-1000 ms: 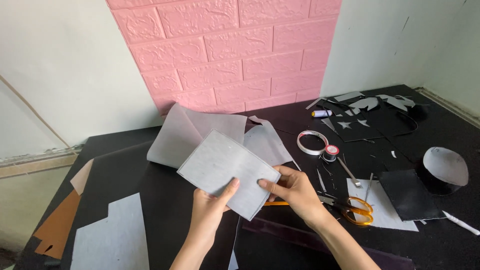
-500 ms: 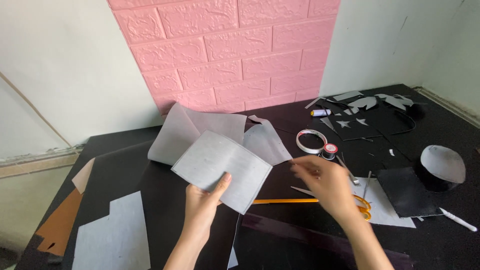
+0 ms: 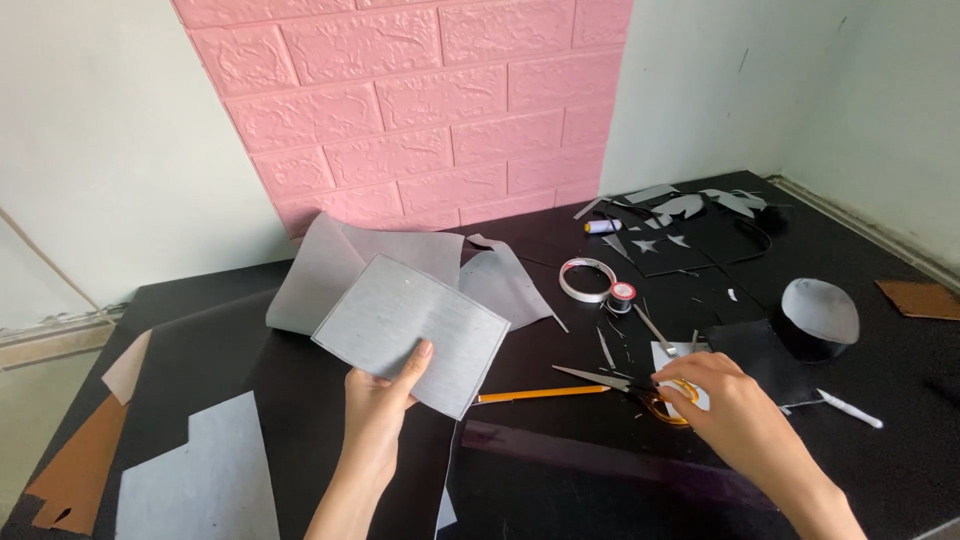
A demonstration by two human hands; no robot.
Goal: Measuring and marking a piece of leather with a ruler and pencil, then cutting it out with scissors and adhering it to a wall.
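Our right hand (image 3: 735, 405) covered most of the orange scissor handles (image 3: 668, 398), so we could not tell whether our fingers had closed on them or only rested there. Our forearms were cut off by the lower edge. We worked at a black table (image 3: 880, 360) set in a corner against a pink brick panel (image 3: 420, 100) and pale walls. The scissors' blades (image 3: 590, 376) pointed left, their long axis nearly level, just above a yellow pencil (image 3: 540, 394). Our left hand (image 3: 380, 405) pinched the grey fabric rectangle (image 3: 412, 330), thumb on top, above the table's middle.
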